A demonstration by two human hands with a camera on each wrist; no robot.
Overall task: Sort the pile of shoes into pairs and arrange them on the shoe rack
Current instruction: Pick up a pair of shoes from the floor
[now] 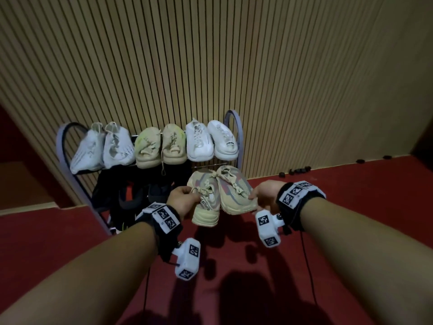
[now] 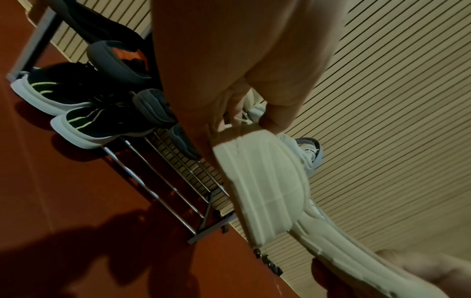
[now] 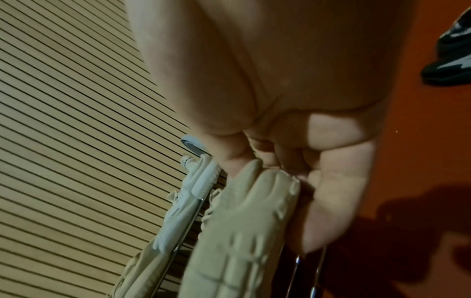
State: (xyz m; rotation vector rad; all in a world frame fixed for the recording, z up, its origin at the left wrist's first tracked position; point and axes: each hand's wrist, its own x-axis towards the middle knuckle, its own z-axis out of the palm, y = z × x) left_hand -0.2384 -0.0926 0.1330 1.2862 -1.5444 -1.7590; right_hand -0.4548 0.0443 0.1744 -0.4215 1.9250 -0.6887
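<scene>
Both forearms stretch out, left hand [image 1: 181, 199] pinching one beige sneaker [image 1: 206, 205] at its collar, right hand [image 1: 266, 194] gripping its mate [image 1: 236, 193] by the heel, held side by side at the shoe rack's [image 1: 68, 160] right end.

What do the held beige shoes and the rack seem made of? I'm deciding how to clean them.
Beige shoes: uppers look like matte knit or mesh fabric with fabric laces; soles look like ribbed, moulded foam or rubber. Shoe rack: shiny rods, probably chromed metal; the grey side frames could be painted metal or plastic.
</scene>
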